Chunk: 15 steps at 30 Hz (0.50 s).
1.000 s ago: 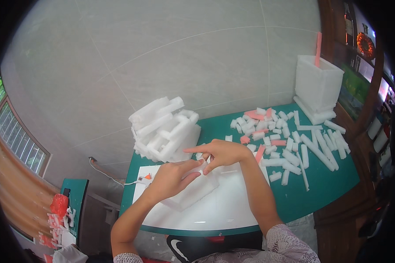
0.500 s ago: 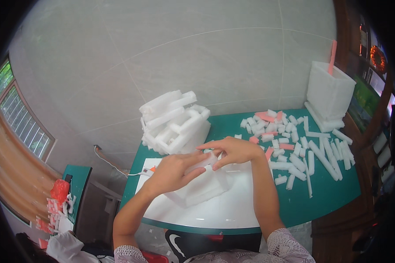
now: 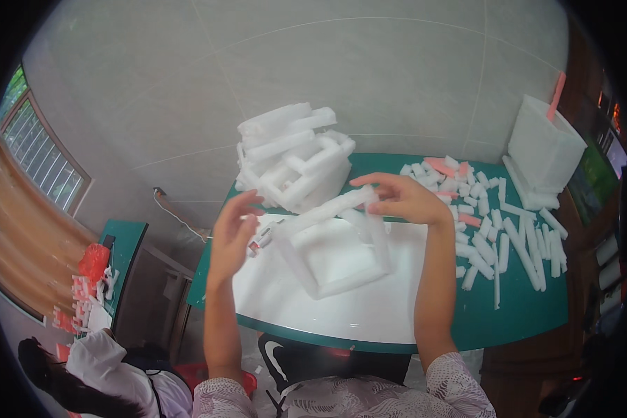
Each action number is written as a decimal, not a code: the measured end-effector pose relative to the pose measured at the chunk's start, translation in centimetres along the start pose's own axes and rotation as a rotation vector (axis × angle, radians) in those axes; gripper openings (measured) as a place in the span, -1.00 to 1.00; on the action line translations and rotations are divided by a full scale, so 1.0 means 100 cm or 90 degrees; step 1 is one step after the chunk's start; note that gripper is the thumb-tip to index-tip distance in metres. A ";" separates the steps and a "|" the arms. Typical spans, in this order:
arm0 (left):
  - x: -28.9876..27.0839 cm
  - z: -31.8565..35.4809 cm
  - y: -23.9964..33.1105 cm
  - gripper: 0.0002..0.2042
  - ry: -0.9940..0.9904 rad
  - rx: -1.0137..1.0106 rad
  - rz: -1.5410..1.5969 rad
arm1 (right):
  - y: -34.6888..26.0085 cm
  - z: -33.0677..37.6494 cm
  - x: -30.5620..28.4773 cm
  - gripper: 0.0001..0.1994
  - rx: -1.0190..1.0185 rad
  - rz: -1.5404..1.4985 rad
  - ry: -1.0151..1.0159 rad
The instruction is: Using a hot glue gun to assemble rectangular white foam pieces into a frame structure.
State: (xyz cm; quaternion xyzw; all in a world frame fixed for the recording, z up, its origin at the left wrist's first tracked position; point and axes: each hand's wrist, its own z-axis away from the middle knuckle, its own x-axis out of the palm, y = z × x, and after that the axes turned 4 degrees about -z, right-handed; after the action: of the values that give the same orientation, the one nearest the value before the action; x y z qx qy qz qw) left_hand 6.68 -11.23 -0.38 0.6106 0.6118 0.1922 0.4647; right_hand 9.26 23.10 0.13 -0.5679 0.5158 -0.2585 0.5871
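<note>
A white foam frame [image 3: 352, 282], built of strips joined into an open box shape, stands on the white board [image 3: 279, 306] in front of me. My right hand [image 3: 412, 200] is at its upper right corner, thumb on the near side and forefinger on the far side of the top strip. Off the frame's left end, my left hand [image 3: 231, 233] is raised with its fingers apart and nothing in them. Beside those fingers lies a small white device [image 3: 263, 237] with an orange-red part, partly covered by the hand.
Behind the frame stands a stack of white foam frames [image 3: 292, 157]. Loose white and pink foam pieces [image 3: 484, 209] cover the right of the green table [image 3: 390, 164]. A white foam box [image 3: 543, 150] holds a pink strip. At lower left, another person [image 3: 129, 362] is near a second table [image 3: 129, 240].
My hands, close together over the foam frame before, have come apart. The left has moved off to the left and opened; the right stays at the frame's corner. The whole view has shifted.
</note>
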 end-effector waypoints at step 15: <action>0.032 -0.014 0.007 -0.29 -0.137 -0.003 0.146 | -0.005 0.022 -0.014 -0.61 -0.083 -0.143 0.259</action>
State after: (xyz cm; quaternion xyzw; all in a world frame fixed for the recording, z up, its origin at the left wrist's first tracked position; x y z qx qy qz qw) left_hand 6.47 -7.68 -0.22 0.6922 0.4843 0.1791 0.5042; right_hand 10.91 25.08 0.68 -0.5948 0.5725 -0.3976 0.4005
